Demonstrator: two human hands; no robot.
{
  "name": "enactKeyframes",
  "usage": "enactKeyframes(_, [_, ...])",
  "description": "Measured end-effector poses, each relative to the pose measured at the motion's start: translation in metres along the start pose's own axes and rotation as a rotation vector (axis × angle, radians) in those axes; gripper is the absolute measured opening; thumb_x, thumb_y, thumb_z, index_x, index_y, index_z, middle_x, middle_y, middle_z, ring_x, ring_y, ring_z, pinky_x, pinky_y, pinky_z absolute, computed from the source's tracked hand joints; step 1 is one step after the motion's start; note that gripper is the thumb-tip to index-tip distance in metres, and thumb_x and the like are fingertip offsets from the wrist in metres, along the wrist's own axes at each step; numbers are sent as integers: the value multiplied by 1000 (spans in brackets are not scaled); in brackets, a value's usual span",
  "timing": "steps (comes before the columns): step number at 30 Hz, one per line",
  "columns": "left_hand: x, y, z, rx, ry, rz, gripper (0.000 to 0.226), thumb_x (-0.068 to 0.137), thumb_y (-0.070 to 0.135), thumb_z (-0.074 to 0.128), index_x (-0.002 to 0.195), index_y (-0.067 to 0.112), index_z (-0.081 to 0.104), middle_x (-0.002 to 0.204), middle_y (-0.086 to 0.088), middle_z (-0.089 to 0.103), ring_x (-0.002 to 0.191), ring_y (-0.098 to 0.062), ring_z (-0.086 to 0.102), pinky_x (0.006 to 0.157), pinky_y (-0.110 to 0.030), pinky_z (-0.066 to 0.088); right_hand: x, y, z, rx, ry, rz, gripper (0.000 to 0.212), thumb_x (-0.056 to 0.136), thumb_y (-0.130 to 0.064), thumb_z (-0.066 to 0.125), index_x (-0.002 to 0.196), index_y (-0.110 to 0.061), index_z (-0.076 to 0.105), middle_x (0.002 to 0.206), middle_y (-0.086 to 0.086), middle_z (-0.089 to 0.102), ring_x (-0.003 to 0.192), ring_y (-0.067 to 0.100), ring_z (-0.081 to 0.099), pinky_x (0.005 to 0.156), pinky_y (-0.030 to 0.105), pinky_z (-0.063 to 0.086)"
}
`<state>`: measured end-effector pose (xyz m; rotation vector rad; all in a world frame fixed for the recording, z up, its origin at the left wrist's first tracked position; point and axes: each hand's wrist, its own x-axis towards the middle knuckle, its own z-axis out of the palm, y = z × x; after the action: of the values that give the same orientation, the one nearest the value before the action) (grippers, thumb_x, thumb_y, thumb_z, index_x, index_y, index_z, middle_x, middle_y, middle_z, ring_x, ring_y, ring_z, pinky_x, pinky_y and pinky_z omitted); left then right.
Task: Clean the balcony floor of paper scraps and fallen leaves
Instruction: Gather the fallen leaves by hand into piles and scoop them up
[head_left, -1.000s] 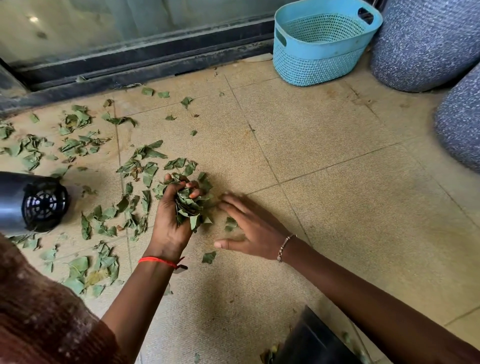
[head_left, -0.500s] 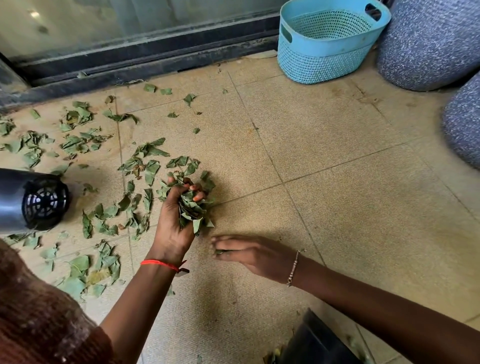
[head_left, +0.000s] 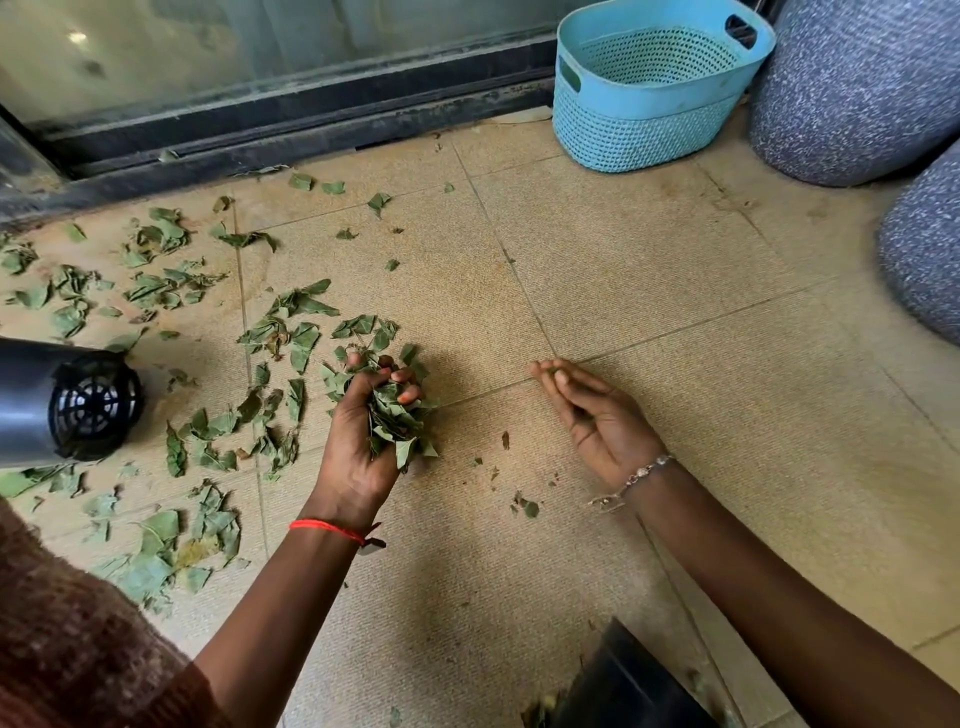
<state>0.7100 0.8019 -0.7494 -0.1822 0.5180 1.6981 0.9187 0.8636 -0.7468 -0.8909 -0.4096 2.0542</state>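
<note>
My left hand (head_left: 350, 452) grips a thick bunch of green leaves (head_left: 397, 423) just above the tan tiled floor (head_left: 649, 338). More torn leaves (head_left: 208, 436) lie scattered over the tiles to its left and toward the door. My right hand (head_left: 597, 415) is to the right of the bunch, turned on its edge with fingers nearly straight and palm facing left. A tiny green bit shows at its fingertips. Small leaf crumbs (head_left: 524, 506) lie between the two hands.
A black hair dryer (head_left: 67, 405) lies on the floor at the left. A blue perforated basket (head_left: 649, 119) stands by the sliding door track (head_left: 260, 130). Two grey speckled poufs (head_left: 857, 88) fill the right corner. A black container's edge (head_left: 628, 691) shows at the bottom.
My right hand left its flat position on the floor beside the bunch, moved right and turned onto its edge. My left hand still holds the leaves in nearly the same place.
</note>
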Motion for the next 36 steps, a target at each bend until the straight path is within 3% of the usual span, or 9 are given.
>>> enactKeyframes(5, [-7,-12,13,57,52,18,36,66,-6,59,80,25,48,67,1,51,52,-10,49,46,-16,40,-9,-7,-2,-76,-55,66,13,67,7,59,73,-1,67,73,11,66,69,18,67,56,21,54])
enactKeyframes(8, [-10,-15,16,56,73,46,30,72,-3,48,77,26,52,64,2,52,54,-9,49,46,-15,39,-19,-5,-10,-284,-59,112,30,79,14,36,76,-4,59,62,6,56,52,13,51,41,18,38])
enactKeyframes(12, [-12,-16,13,37,43,15,33,58,-9,64,69,22,61,65,-1,51,54,-11,50,45,-18,41,-33,2,-12,-679,-36,72,35,76,-5,39,46,-12,55,45,1,43,39,11,32,41,18,18])
enactKeyframes(17, [-6,-14,4,41,8,-32,80,35,-9,86,92,22,40,71,-2,49,56,-12,50,49,-20,44,-43,5,-15,-1199,-197,-188,37,82,-19,70,52,-5,53,41,-4,37,39,6,28,43,19,27])
enactKeyframes(21, [-10,-17,10,41,0,-9,69,27,-10,87,78,24,54,67,-1,51,54,-13,51,47,-19,43,-43,4,-21,-1497,-341,-188,24,76,-25,75,98,-20,72,75,-20,70,56,0,60,51,10,43])
enactKeyframes(23, [-12,-18,12,31,-20,-16,68,26,-10,86,74,26,55,62,-1,53,50,-13,51,46,-19,44,-41,4,-22,-1679,-386,-217,36,77,-31,73,112,-29,66,106,-18,67,46,-4,52,47,5,38])
enactKeyframes(25, [-13,-18,13,39,-20,-28,67,26,-9,87,72,27,56,62,-1,53,49,-13,51,45,-18,44,-40,4,-20,-1806,-408,-262,34,78,-36,71,111,-31,66,111,-11,66,37,3,44,42,10,36])
enactKeyframes(31, [-8,-19,6,70,7,-68,66,27,-5,89,73,29,56,69,0,49,51,-12,48,50,-19,44,-41,8,-12,-1775,-396,-324,22,78,-32,72,97,-21,74,97,-8,71,49,-18,49,50,7,38])
enactKeyframes(36, [-5,-21,4,73,11,-60,59,28,-6,88,67,28,61,72,1,46,55,-12,48,52,-19,43,-43,15,-17,-1741,-397,-449,12,77,-34,71,83,-26,76,71,-12,72,43,-10,49,47,6,38])
